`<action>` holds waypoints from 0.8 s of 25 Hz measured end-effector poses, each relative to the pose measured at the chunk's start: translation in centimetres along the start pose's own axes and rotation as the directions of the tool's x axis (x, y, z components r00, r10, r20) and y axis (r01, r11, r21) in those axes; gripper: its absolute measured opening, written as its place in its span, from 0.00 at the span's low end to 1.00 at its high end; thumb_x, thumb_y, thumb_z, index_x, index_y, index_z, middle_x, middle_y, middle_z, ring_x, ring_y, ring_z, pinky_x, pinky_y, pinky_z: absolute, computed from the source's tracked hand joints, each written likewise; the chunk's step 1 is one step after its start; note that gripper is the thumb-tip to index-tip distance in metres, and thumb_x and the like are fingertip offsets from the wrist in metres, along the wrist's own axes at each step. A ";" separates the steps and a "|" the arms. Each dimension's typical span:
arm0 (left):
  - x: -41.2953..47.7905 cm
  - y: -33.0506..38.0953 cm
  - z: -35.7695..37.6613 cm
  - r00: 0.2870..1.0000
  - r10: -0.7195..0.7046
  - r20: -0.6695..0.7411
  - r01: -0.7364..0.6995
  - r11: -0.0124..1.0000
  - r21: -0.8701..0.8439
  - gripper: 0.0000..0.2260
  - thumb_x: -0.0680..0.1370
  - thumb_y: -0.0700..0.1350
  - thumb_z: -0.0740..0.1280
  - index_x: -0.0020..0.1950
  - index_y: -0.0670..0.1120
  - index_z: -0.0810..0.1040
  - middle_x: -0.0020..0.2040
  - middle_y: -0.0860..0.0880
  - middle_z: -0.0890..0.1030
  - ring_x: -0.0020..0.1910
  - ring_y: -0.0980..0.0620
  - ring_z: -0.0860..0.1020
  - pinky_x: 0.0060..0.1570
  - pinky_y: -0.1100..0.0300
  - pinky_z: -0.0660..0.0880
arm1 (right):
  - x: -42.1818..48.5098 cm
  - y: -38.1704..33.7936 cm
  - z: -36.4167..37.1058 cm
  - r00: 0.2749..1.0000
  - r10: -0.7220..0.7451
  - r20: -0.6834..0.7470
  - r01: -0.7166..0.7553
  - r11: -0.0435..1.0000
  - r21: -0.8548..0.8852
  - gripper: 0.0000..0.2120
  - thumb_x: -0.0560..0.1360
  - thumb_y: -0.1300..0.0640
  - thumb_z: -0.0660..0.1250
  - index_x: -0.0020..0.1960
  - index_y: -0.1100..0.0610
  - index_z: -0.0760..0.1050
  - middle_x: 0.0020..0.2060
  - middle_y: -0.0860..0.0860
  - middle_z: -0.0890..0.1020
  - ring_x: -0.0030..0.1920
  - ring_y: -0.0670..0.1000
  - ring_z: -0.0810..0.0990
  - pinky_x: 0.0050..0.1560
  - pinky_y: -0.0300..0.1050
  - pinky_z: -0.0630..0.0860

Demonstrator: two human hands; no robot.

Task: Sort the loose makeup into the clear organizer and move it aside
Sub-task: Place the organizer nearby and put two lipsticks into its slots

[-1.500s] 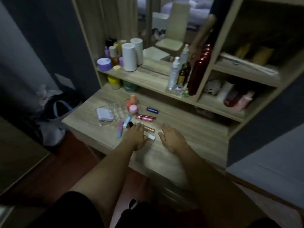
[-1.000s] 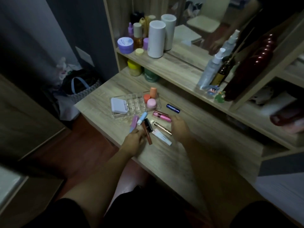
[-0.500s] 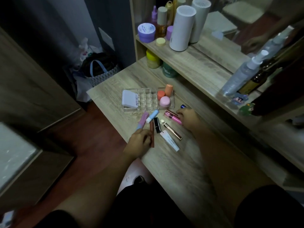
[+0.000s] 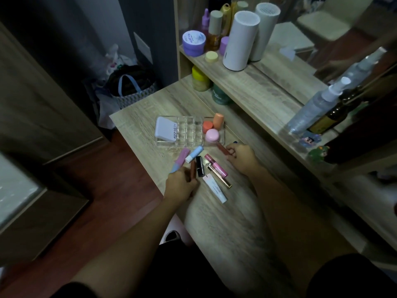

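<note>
The clear organizer [image 4: 189, 134] sits on the wooden desk [image 4: 236, 229] and holds a white compact [image 4: 166, 131], two orange pieces [image 4: 218, 121] and a pink round pot [image 4: 212, 135]. Loose in front of it lie a pink-and-blue tube [image 4: 182, 159], a light blue stick [image 4: 194, 154], a black lipstick [image 4: 199, 166], a pink gloss [image 4: 216, 165], a gold wand [image 4: 220, 177] and a white tube [image 4: 214, 189]. My left hand [image 4: 180, 186] pinches the near end of a brown tube [image 4: 192, 168] that rests on the desk. My right hand [image 4: 241, 158] holds a rose-brown gloss [image 4: 222, 148] by the organizer's front right corner.
A shelf [image 4: 247, 82] behind the desk carries jars, bottles, a white cylinder [image 4: 239, 39] and a spray bottle [image 4: 315, 106]. A yellow jar [image 4: 199, 79] and a green jar [image 4: 220, 95] stand under it. A bag [image 4: 131, 87] lies on the floor left of the desk.
My right hand has closed on the rose-brown gloss and brought it up to the organizer's corner. My left hand stays at the brown tube. The camera has come closer.
</note>
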State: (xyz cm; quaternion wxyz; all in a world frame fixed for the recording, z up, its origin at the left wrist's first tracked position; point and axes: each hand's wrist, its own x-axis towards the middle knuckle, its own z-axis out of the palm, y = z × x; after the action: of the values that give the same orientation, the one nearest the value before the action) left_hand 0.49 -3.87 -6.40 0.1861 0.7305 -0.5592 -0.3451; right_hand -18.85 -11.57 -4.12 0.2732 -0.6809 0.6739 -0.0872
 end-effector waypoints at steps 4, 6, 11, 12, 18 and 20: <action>0.9 1.6 -2.7 0.993 0.058 -0.106 -0.070 0.991 -0.117 0.10 0.70 0.44 0.71 0.51 0.45 0.81 0.37 0.45 0.83 0.38 0.47 0.80 0.41 0.59 0.74 | -0.9 -1.8 -0.3 0.995 0.000 -0.100 0.040 0.917 0.397 0.13 0.73 0.62 0.68 0.57 0.55 0.77 0.43 0.45 0.80 0.42 0.44 0.79 0.40 0.30 0.73; 2.3 2.8 -4.6 0.983 0.078 -0.168 -0.107 0.980 -0.166 0.09 0.71 0.46 0.71 0.47 0.43 0.80 0.36 0.45 0.82 0.37 0.48 0.79 0.40 0.57 0.74 | -0.8 -3.3 -0.2 0.997 0.012 -0.075 0.035 0.807 0.589 0.12 0.73 0.59 0.69 0.57 0.52 0.77 0.46 0.45 0.82 0.46 0.44 0.82 0.44 0.37 0.80; 7.1 5.0 -8.9 0.944 0.134 -0.300 -0.194 0.965 -0.179 0.06 0.71 0.42 0.71 0.46 0.42 0.78 0.41 0.44 0.84 0.41 0.48 0.82 0.42 0.60 0.75 | 1.8 -7.3 -0.8 0.987 -0.006 -0.163 0.116 0.727 0.677 0.12 0.72 0.61 0.70 0.43 0.43 0.75 0.42 0.43 0.83 0.44 0.38 0.83 0.44 0.34 0.81; 8.1 5.2 -9.5 0.941 0.149 -0.304 -0.209 0.962 -0.174 0.07 0.70 0.41 0.71 0.46 0.41 0.78 0.42 0.44 0.84 0.42 0.48 0.82 0.44 0.59 0.76 | 2.6 -8.0 -0.8 0.984 -0.002 -0.176 0.121 0.736 0.666 0.13 0.72 0.61 0.70 0.42 0.42 0.75 0.40 0.42 0.83 0.42 0.35 0.82 0.41 0.30 0.79; 12.5 5.3 -10.0 0.938 0.243 -0.246 -0.269 0.960 -0.076 0.10 0.71 0.40 0.72 0.51 0.40 0.77 0.45 0.42 0.86 0.46 0.48 0.83 0.50 0.57 0.78 | 7.0 -9.6 0.4 0.978 -0.018 -0.207 0.127 0.841 0.526 0.09 0.72 0.59 0.70 0.52 0.50 0.78 0.41 0.40 0.82 0.38 0.31 0.78 0.39 0.28 0.75; 13.5 5.0 -9.6 0.945 0.251 -0.209 -0.268 0.962 -0.054 0.11 0.72 0.40 0.72 0.53 0.40 0.77 0.46 0.40 0.85 0.46 0.46 0.83 0.51 0.57 0.78 | 8.0 -9.7 0.9 0.983 -0.026 -0.183 0.117 0.852 0.511 0.12 0.73 0.60 0.70 0.55 0.54 0.78 0.46 0.48 0.85 0.39 0.31 0.76 0.40 0.27 0.73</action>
State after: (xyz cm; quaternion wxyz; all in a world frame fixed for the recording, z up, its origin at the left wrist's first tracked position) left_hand 5.71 -19.25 -0.43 0.3146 0.6732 -0.6145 -0.2650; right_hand -9.33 -19.62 -2.12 0.3852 -0.5966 0.6201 -0.3334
